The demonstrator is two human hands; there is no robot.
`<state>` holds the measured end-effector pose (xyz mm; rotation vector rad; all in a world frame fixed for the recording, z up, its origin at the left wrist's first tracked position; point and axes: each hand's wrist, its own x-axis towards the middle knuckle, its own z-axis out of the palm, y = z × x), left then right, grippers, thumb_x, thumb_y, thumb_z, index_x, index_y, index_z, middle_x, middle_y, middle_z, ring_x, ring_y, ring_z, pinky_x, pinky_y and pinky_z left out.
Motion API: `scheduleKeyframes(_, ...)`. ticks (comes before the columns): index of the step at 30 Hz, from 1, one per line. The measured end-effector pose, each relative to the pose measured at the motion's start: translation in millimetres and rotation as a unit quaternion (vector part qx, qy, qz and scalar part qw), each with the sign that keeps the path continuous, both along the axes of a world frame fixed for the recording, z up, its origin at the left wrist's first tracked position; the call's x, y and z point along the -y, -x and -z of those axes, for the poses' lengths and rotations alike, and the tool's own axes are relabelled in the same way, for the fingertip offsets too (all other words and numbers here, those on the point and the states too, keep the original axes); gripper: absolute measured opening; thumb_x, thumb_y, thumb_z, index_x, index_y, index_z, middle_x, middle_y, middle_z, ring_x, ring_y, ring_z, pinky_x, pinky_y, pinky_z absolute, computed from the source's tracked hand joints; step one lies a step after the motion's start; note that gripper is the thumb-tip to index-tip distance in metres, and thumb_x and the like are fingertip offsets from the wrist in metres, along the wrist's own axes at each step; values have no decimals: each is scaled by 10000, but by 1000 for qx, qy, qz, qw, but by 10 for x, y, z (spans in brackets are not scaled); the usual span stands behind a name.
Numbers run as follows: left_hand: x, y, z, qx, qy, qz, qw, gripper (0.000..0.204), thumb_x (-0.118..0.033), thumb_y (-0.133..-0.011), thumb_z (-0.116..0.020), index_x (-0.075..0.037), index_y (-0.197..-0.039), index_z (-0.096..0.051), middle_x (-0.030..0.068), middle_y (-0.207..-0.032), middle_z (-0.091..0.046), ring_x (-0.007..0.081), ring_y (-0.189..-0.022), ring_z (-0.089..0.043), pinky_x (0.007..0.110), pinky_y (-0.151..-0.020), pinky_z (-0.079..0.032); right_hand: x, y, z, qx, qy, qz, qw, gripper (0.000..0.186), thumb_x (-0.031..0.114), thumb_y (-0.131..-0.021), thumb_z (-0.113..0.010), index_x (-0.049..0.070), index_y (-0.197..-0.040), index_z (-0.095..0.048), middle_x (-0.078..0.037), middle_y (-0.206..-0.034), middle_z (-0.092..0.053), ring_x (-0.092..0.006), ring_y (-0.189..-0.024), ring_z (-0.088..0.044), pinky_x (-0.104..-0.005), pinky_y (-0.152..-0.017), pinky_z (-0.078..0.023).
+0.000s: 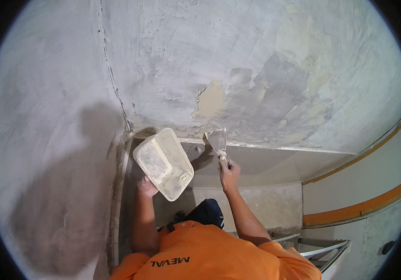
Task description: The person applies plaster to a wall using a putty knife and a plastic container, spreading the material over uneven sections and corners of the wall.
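My left hand (147, 186) grips a pale plastic tub (178, 161) by its lower left side, its fingers partly hidden behind it. The tub is tilted, and a cream-coloured paste coats its inside. In my right hand (229, 173) is a putty knife (217, 141), held by the handle with the blade pointing up toward the wall. Its wide blade is smeared with pale paste. Just above the blade, a yellowish patch of filler (211, 100) shows on the grey plastered wall (172, 60).
A cracked corner seam (111, 77) runs down the wall at left. Below the wall a pale ledge edge (275, 148) borders a smooth grey panel (251, 163). A metal ladder (324, 249) stands at lower right, near an orange-brown curved trim (349, 213).
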<state>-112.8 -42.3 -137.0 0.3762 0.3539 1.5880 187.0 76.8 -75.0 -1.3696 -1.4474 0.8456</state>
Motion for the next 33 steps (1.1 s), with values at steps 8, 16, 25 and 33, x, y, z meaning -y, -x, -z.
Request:
scheduleKeyframes(8, 60, 6, -209, -24, -70, 49, 996, 1029, -424, -680, -884, -58, -1487, -360, 108, -1456, -490, 318, -1350, -473, 516, -1107, -420, 280, 586, -1507, -100, -95, -146, 980, 253, 221, -960, -616, -28, -916, -614, -95, -679, -550, -164, -564, -488, -336, -545, -405)
scheduleKeyframes(16, 65, 3, -485, -38, -50, 9, 998, 1051, -422, -665, -890, -69, -1497, -354, 114, -1486, -456, 321, -1363, -453, 511, -1123, -397, 61, 722, -1506, -150, 54, -158, 975, 254, 247, -990, -582, 39, -847, -610, 2, -701, -550, -83, -553, -479, -251, -474, -377)
scheduleKeyframes(25, 217, 184, -78, -33, -41, -7, 999, 1051, -428, -683, -877, -82, -1509, -326, 117, -1496, -432, 328, -1383, -421, 534, -1132, -374, 645, 169, -642, -191, 204, -21, 960, 289, 281, -964, -614, 70, -770, -581, -8, -639, -515, -102, -463, -450, -259, -395, -319)
scheduleKeyframes(33, 276, 167, -540, -57, -79, -12, 995, 1044, -427, -708, -865, -95, -1530, -314, 113, -1538, -397, 342, -1407, -391, 548, -1157, -336, 290, 534, -1866, -148, -6, -84, 985, 335, 255, -947, -619, 38, -694, -591, 9, -597, -508, -85, -507, -461, -278, -435, -342)
